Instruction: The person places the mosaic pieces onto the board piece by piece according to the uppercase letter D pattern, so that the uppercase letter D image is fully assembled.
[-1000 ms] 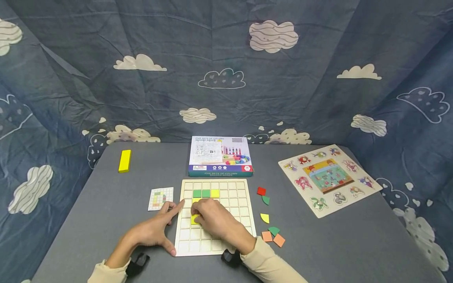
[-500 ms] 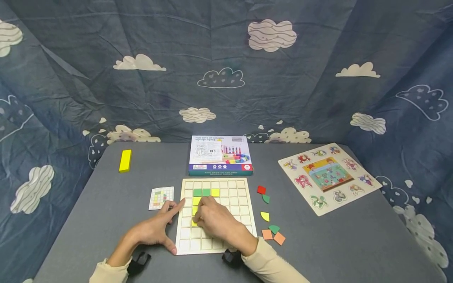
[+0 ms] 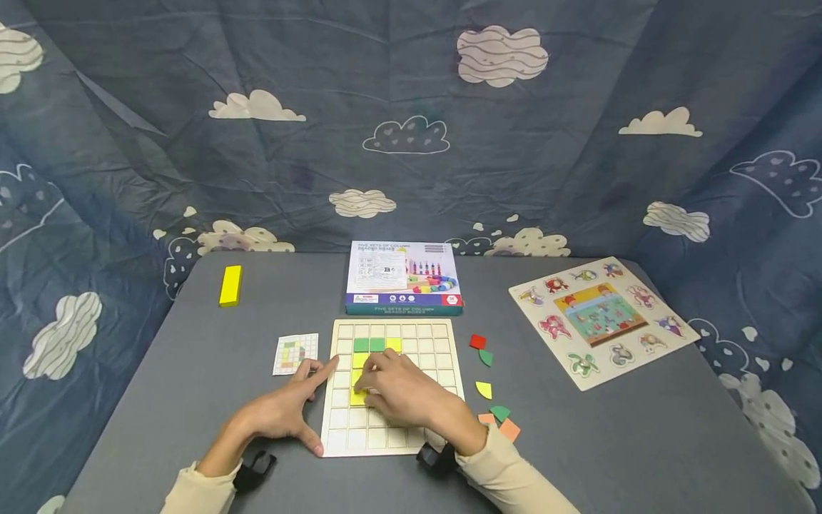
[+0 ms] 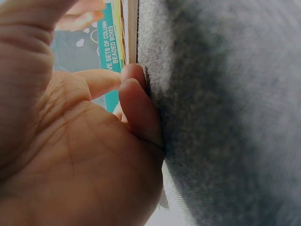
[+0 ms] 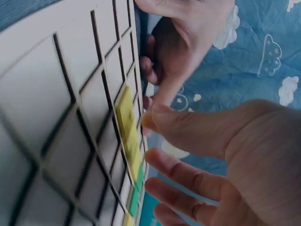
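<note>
A pale wooden grid board (image 3: pixel 417 428) lies flat on the table. Two green square tiles (image 3: pixel 369 345) and a yellow tile (image 3: pixel 393 345) form a row in it; more yellow tiles (image 3: pixel 357 397) run down a column below the left green one. My right hand (image 3: pixel 407 391) hovers over the board beside this column, partly covering it; in the right wrist view its thumb and fingers (image 5: pixel 162 160) are apart with nothing between them. My left hand (image 3: pixel 282 412) touches the board's left side, index finger at the edge and thumb at the near corner.
Left of the board lies a small pattern card (image 3: pixel 295 353); a yellow block (image 3: pixel 230 286) is farther back. Loose red (image 3: pixel 478 342), green, yellow (image 3: pixel 484 390) and orange pieces lie to the right. Behind stand a bead-set box (image 3: pixel 403 278) and, far right, an animal puzzle board (image 3: pixel 565 350).
My right hand's fingers have let go of the lowest yellow tile and drawn slightly right, leaving the tile in the column. The left hand stays at the board's edge.
</note>
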The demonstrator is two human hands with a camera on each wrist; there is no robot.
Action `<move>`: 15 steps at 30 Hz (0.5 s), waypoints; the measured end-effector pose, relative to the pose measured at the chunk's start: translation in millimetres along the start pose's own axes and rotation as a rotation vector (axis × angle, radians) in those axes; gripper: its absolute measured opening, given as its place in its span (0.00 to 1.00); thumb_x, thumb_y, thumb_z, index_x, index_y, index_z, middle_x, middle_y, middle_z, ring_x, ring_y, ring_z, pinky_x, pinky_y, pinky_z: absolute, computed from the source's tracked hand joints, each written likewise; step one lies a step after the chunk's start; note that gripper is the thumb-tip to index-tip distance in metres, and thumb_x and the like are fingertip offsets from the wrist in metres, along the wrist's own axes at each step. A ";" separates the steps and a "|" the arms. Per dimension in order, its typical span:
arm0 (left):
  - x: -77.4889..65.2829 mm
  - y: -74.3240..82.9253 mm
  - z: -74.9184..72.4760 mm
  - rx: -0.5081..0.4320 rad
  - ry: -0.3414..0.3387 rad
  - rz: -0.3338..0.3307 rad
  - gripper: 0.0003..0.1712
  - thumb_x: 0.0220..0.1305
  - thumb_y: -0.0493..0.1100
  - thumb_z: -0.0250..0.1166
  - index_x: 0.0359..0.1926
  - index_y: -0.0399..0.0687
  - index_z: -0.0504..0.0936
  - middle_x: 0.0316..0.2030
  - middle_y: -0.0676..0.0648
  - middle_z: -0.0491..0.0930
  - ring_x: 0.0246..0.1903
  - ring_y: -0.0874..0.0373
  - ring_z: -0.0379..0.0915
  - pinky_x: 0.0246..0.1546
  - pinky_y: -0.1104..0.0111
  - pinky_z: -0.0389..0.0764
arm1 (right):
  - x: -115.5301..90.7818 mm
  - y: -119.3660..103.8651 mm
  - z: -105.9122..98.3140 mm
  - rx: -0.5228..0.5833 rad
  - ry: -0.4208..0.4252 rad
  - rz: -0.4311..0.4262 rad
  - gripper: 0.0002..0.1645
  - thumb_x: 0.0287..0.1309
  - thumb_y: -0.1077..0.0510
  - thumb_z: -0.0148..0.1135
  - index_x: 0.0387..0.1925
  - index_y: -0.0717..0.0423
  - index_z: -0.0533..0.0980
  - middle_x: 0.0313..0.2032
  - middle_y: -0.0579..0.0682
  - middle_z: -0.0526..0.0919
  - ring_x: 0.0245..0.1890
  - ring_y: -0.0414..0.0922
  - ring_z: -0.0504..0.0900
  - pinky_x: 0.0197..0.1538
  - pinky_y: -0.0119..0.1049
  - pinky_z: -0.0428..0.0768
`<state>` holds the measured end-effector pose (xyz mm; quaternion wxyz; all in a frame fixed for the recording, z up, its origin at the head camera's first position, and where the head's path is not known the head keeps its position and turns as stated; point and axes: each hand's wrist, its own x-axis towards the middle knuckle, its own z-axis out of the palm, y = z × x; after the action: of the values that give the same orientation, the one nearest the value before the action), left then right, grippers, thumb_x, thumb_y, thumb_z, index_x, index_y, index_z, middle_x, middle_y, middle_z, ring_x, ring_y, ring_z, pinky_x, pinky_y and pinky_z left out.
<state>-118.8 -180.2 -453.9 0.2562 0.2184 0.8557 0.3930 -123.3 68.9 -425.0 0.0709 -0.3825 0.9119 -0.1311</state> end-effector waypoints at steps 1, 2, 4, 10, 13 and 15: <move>0.4 0.4 -0.3 -0.004 0.000 -0.003 0.82 0.29 0.46 0.87 0.80 0.45 0.43 0.63 0.41 0.54 0.55 0.44 0.67 0.54 0.57 0.71 | -2.8 2.0 -2.6 0.007 0.003 -0.004 0.13 0.67 0.54 0.63 0.51 0.46 0.84 0.52 0.46 0.80 0.53 0.45 0.74 0.55 0.41 0.73; 0.6 0.8 -0.6 -0.011 0.001 -0.006 0.82 0.29 0.45 0.87 0.80 0.45 0.43 0.63 0.41 0.54 0.55 0.44 0.67 0.55 0.55 0.71 | -5.7 4.4 -5.1 0.012 0.009 -0.007 0.14 0.66 0.54 0.63 0.51 0.46 0.84 0.52 0.46 0.80 0.53 0.45 0.74 0.56 0.42 0.73; 1.0 1.0 -1.0 -0.023 0.002 -0.009 0.82 0.29 0.44 0.87 0.80 0.45 0.43 0.63 0.41 0.54 0.55 0.43 0.67 0.56 0.53 0.71 | -12.4 8.8 -10.0 0.016 0.020 -0.010 0.14 0.66 0.54 0.63 0.52 0.46 0.84 0.52 0.47 0.80 0.53 0.46 0.75 0.56 0.43 0.73; -1.5 -0.7 -0.1 -0.020 -0.001 -0.006 0.82 0.28 0.44 0.88 0.80 0.46 0.43 0.62 0.42 0.54 0.52 0.46 0.67 0.52 0.59 0.72 | -36.7 18.9 -17.6 0.008 0.043 -0.010 0.15 0.65 0.52 0.65 0.52 0.49 0.83 0.49 0.46 0.81 0.51 0.46 0.77 0.57 0.43 0.73; -1.5 -1.2 0.4 -0.014 0.005 0.009 0.82 0.27 0.45 0.88 0.80 0.45 0.43 0.61 0.42 0.54 0.51 0.47 0.66 0.51 0.62 0.71 | -49.5 24.3 -19.2 0.009 0.053 -0.009 0.15 0.64 0.51 0.66 0.51 0.50 0.83 0.48 0.45 0.81 0.49 0.44 0.78 0.55 0.42 0.75; -0.7 -0.6 0.3 -0.017 0.006 0.019 0.82 0.27 0.45 0.88 0.80 0.44 0.43 0.61 0.42 0.54 0.51 0.47 0.66 0.51 0.63 0.71 | -58.6 29.2 -20.5 0.025 0.056 0.000 0.16 0.64 0.50 0.66 0.51 0.50 0.83 0.47 0.44 0.81 0.48 0.43 0.78 0.53 0.41 0.76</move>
<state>-118.2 -180.7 -454.4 0.2516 0.2230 0.8510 0.4035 -106.9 134.3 -412.3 0.0502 -0.3779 0.9117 -0.1533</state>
